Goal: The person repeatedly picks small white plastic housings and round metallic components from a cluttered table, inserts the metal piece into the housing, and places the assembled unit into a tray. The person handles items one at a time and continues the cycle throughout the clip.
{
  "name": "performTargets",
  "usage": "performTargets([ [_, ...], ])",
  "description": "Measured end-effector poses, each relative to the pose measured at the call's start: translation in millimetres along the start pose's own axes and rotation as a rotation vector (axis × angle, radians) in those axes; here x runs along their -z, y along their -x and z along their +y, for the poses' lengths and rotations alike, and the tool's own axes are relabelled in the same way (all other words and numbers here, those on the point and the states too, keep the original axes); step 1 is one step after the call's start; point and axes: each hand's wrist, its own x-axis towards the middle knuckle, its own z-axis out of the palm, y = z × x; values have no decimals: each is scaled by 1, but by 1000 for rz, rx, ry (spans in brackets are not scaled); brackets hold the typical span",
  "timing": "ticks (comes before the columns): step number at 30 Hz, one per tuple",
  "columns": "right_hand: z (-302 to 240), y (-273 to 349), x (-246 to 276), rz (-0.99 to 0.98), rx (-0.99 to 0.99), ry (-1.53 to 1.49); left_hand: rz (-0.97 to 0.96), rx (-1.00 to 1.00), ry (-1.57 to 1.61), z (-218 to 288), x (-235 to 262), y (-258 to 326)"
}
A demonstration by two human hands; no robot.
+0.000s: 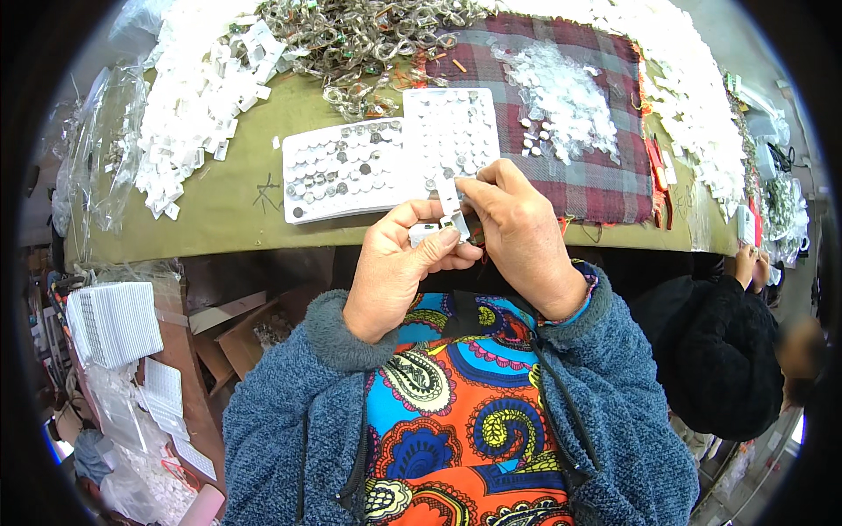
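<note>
My left hand [390, 267] is closed round a small white plastic case [453, 225], with its thumb along the near side. A second small white piece [423, 232] sits between the same fingers. From the case a narrow white flap [447, 195] stands up. My right hand [524, 230] is closed at the case's right side, its fingertips against the flap; what else they may pinch is hidden. Just beyond my hands are two white trays, a left one [342, 216] and a right one [484, 95], both with rows of small round silver and white parts.
Heaps of white plastic cases [202, 96] lie at the far left and right. Tangled clear cables [368, 44] lie at the back. A plaid cloth [614, 188] bears small clear and white parts [570, 105]. Red-handled pliers [658, 171] lie beside it. Another person's hands [752, 267] are at right.
</note>
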Motion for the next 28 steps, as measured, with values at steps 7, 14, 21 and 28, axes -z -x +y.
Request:
performTargets([
  [7,4,0,2,-37,-6,-5,3,18,17,0,1,-2],
  [14,0,1,5,-99,25,91,19,37,43,-1,3,0],
  [21,14,12,16,273,-36,-70,-9,8,12,2,2,1],
  [28,47,38,22,249,-118,22,-70,30,-24,-1,5,2],
])
